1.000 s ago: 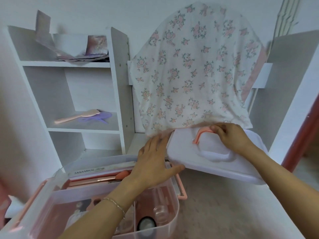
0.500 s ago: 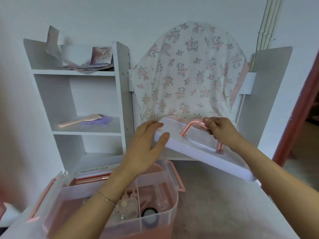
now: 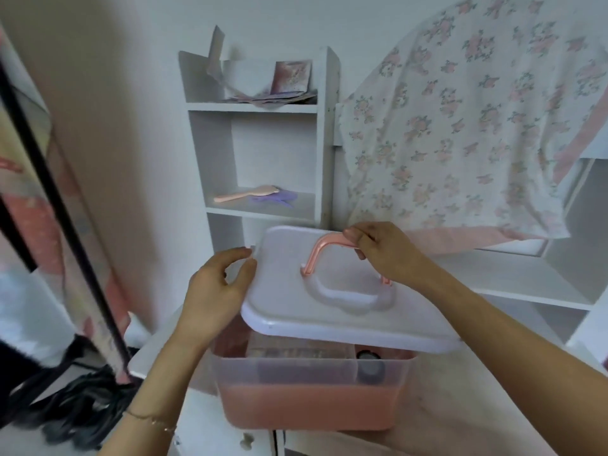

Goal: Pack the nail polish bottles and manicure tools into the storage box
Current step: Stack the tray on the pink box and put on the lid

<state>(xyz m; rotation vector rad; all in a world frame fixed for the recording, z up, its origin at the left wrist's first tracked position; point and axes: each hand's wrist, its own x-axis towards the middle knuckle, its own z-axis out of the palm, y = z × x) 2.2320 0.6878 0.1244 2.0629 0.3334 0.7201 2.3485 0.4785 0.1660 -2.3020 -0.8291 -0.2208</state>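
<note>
The translucent pink-based plastic storage box (image 3: 312, 390) sits on the white counter (image 3: 460, 406) at 6 o'clock. Its frosted white lid (image 3: 289, 291) hovers just above, tilted, front edge overhanging. The right hand (image 3: 385, 251) grips the pink handle (image 3: 324, 250); the left hand (image 3: 214, 287) pinches the lid's 9 o'clock edge.

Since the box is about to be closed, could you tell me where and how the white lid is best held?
By the pink handle, taken from above: it arches clear of the lid, leaving room for fingers. The right hand grips it; the left hand steadies the left edge.
</note>
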